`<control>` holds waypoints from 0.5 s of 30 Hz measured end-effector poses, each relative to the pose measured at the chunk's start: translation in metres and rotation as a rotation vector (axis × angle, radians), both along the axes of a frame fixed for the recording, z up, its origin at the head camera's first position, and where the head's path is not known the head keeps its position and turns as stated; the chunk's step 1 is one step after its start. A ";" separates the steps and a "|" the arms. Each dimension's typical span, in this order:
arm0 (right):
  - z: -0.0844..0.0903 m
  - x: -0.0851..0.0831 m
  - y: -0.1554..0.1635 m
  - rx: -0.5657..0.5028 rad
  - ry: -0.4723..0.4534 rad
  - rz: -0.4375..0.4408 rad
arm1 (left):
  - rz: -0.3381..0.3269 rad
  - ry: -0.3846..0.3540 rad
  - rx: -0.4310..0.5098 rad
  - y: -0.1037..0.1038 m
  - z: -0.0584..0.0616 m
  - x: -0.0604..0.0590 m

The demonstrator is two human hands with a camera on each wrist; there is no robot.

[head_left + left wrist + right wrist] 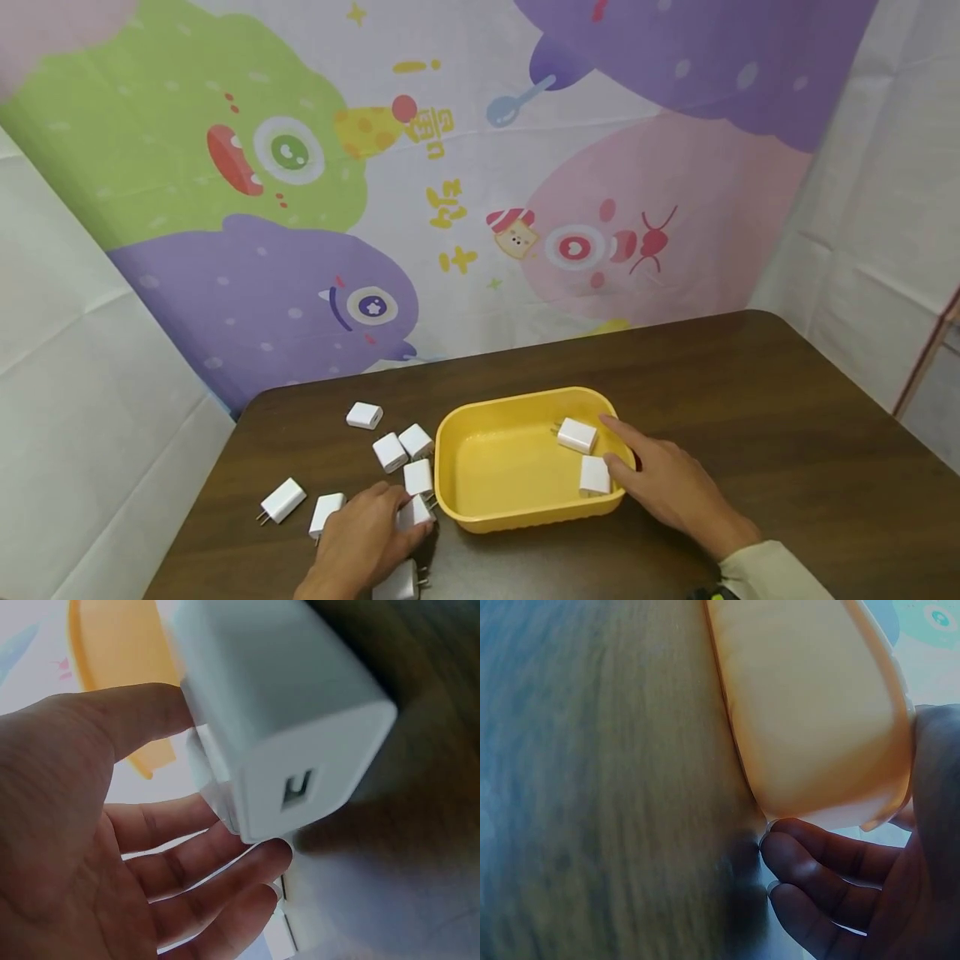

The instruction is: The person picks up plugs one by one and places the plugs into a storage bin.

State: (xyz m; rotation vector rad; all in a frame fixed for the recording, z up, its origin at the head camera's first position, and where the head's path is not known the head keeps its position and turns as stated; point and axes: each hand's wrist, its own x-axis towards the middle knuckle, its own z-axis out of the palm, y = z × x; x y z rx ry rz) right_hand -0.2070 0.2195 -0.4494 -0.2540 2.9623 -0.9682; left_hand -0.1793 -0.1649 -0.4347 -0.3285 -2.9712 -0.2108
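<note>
While right fingers (626,432) clasp tub rim (525,520), left fingers (385,494), palm-down, seemingly pinch white charger (415,513).

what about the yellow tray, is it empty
No, two white chargers lie inside the yellow tray in the head view.

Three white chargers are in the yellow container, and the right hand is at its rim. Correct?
Not three: the head view shows two white chargers in the yellow container. The right hand is at its rim, as you said.
</note>
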 end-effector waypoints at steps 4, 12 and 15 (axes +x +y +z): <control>0.001 -0.001 0.001 -0.009 0.001 0.005 | 0.012 -0.001 0.011 0.001 0.002 -0.001; 0.002 -0.001 0.000 -0.020 0.010 0.006 | 0.095 0.001 0.070 0.003 0.007 -0.004; 0.001 0.001 0.000 -0.019 0.010 0.009 | 0.123 -0.001 0.081 0.004 0.007 -0.005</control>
